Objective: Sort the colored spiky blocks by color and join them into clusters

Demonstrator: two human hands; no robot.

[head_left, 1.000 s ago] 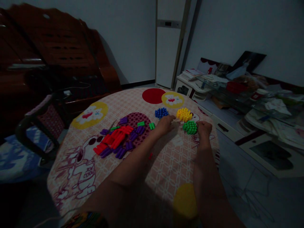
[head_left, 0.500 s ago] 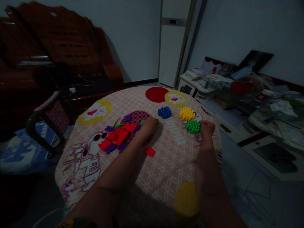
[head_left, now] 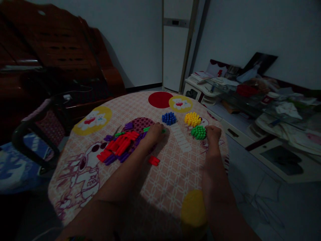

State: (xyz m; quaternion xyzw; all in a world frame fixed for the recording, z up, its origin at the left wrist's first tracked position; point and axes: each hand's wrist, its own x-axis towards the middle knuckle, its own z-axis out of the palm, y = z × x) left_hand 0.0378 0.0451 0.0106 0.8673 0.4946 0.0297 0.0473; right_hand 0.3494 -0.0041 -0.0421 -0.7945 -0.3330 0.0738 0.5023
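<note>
My left hand (head_left: 155, 132) is closed in a pinch at the right side of the toy pile, with a green plastic toy piece (head_left: 163, 131) at its fingertips. My right hand (head_left: 213, 132) has its fingers curled together against the right edge of a cluster of green pieces (head_left: 198, 133) standing close together; what the fingers hold is hidden. Behind that stands a yellow cluster (head_left: 192, 119), and a blue cluster (head_left: 169, 118) is farther left. Red pieces (head_left: 122, 144) and purple pieces (head_left: 123, 157) lie heaped on the left. One loose red piece (head_left: 153, 160) rests below my left wrist.
A patterned cloth (head_left: 170, 180) covers the round table. At left are a dark-framed chair (head_left: 25, 134) and a wooden sofa (head_left: 60, 50). On the right a low cabinet (head_left: 235, 132) is loaded with papers and bags. A tall white unit (head_left: 175, 53) stands behind.
The view has shifted slightly, so everything sits a little farther left. Both hands keep nearly the same places by the green piece and the green cluster.
</note>
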